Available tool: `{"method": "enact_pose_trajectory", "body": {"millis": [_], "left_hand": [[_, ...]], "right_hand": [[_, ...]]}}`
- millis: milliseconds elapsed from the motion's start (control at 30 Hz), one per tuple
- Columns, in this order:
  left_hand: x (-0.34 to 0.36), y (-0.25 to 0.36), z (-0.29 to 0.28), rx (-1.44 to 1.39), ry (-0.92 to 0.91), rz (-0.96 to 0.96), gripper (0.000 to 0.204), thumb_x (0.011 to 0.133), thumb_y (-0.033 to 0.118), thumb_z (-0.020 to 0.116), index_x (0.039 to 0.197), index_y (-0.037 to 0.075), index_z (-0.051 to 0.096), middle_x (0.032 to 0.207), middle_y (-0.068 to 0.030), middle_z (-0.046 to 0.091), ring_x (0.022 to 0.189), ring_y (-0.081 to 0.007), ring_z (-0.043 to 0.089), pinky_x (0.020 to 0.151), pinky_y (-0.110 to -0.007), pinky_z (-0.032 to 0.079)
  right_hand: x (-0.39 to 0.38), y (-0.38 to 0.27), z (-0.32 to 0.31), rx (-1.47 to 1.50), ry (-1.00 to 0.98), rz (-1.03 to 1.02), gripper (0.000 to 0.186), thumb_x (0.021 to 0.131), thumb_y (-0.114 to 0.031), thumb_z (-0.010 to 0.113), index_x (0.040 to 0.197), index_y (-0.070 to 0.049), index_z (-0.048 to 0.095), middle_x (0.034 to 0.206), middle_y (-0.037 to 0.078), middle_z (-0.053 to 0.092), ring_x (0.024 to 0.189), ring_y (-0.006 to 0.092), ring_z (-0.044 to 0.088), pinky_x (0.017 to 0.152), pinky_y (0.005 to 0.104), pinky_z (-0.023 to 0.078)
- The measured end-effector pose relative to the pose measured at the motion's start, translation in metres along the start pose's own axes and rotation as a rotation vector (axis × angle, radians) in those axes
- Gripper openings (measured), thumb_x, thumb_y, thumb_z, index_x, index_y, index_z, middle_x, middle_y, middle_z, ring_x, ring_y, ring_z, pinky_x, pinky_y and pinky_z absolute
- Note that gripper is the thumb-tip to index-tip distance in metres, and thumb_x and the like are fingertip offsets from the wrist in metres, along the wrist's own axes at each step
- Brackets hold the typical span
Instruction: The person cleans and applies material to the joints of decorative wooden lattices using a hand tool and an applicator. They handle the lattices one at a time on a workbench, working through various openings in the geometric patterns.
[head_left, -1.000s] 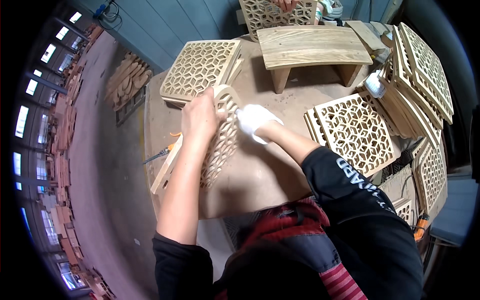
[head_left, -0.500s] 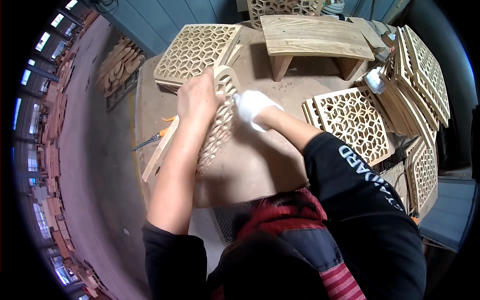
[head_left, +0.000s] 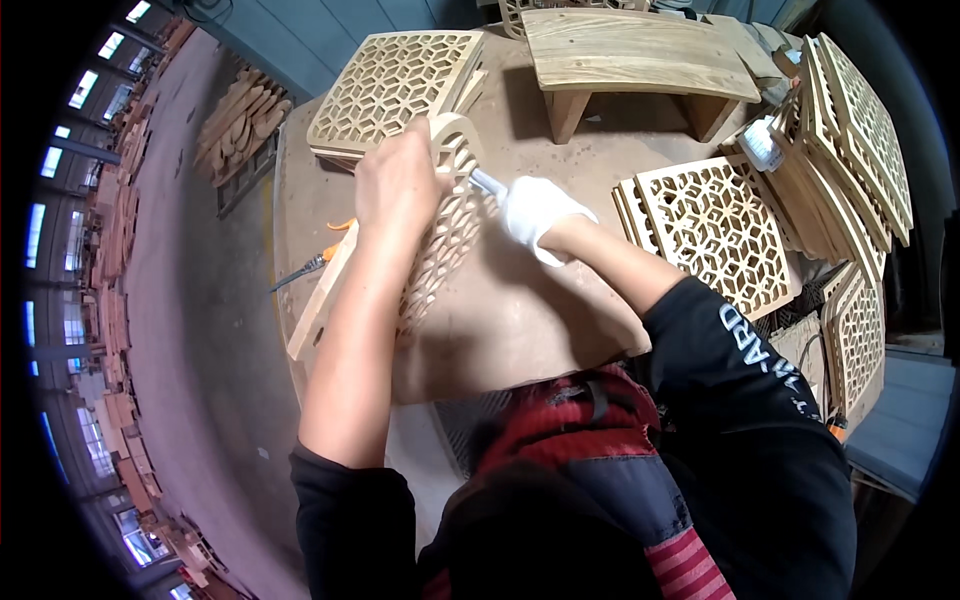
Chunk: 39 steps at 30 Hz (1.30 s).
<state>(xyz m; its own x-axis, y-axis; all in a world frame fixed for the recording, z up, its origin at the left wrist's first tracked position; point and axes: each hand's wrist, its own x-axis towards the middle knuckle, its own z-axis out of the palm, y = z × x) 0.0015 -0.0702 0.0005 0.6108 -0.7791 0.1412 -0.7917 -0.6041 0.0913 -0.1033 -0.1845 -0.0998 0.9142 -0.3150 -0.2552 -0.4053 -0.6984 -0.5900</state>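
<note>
A pale wooden lattice panel [head_left: 447, 240] stands tilted on the worktable, its cut-out face turned to the right. Bare, my left hand [head_left: 396, 185] is wrapped over the panel's upper part and grips it, while the forearm hides much of the panel's left side. My right hand [head_left: 545, 215], in a white glove, is closed round a slim grey tool [head_left: 488, 183]. The tool's tip meets the openings near the panel's rounded top end. Its exact kind is unclear, since the glove covers the rest.
Lattice panels lie stacked at the far left [head_left: 395, 90] and right [head_left: 712, 235]; more lean at the far right [head_left: 860, 130]. A small wooden bench [head_left: 640, 55] stands behind. Beside my left forearm is an orange-handled tool [head_left: 312, 264]. A white bottle-like item [head_left: 762, 146] sits by curved wood pieces.
My right hand has drawn back to the right, exposing more of the grey tool. My left hand keeps its grip on the panel. The whole view has shifted slightly.
</note>
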Motion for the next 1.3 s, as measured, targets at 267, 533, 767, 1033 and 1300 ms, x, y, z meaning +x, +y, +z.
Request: {"method": "enact_pose_trajectory", "body": {"millis": [267,533,767,1033,1300], "left_hand": [[0.007,0.009,-0.005,0.025,-0.082,-0.050,0.048,0.070,0.020,0.086,0.107,0.002,0.060,0.094,-0.0200,0.071,0.096,-0.0370,0.068,0.085,-0.046,0.052],[0.008,0.005,0.005,0.024,-0.021,-0.020,0.052,0.067,0.022,0.089,0.106,0.004,0.061,0.094,-0.0178,0.072,0.093,-0.0356,0.069,0.083,-0.046,0.051],[0.006,0.001,0.007,-0.009,-0.038,-0.032,0.057,0.065,0.023,0.090,0.109,0.004,0.060,0.096,-0.0175,0.071,0.097,-0.0348,0.067,0.084,-0.045,0.051],[0.010,0.011,-0.002,0.024,-0.062,-0.031,0.058,0.066,0.030,0.090,0.108,0.003,0.060,0.091,-0.0194,0.070,0.092,-0.0376,0.067,0.080,-0.048,0.050],[0.021,-0.003,0.001,0.016,-0.118,-0.098,0.058,0.066,0.023,0.091,0.113,0.004,0.062,0.092,-0.0194,0.071,0.090,-0.0373,0.068,0.080,-0.045,0.051]], "right_hand": [[0.006,0.002,0.001,0.047,0.073,-0.085,0.042,0.100,-0.032,0.042,0.104,0.000,0.069,0.098,0.029,0.067,0.092,0.0450,0.066,0.081,0.0490,0.052],[0.024,-0.001,-0.005,0.078,0.019,-0.031,0.036,0.095,-0.026,0.047,0.110,-0.002,0.069,0.095,0.026,0.069,0.087,0.0440,0.066,0.080,0.0493,0.051],[0.000,0.018,0.013,0.059,0.036,-0.083,0.033,0.099,-0.028,0.044,0.113,-0.006,0.065,0.091,0.027,0.068,0.085,0.0443,0.065,0.078,0.0498,0.052],[-0.006,0.011,0.005,0.141,0.024,-0.116,0.036,0.095,-0.019,0.044,0.119,-0.001,0.065,0.106,0.027,0.068,0.095,0.0425,0.067,0.086,0.0480,0.054],[-0.071,0.080,0.036,0.158,-0.121,0.209,0.045,0.099,-0.021,0.037,0.138,-0.009,0.056,0.109,0.028,0.066,0.097,0.0429,0.065,0.089,0.0476,0.050]]}}
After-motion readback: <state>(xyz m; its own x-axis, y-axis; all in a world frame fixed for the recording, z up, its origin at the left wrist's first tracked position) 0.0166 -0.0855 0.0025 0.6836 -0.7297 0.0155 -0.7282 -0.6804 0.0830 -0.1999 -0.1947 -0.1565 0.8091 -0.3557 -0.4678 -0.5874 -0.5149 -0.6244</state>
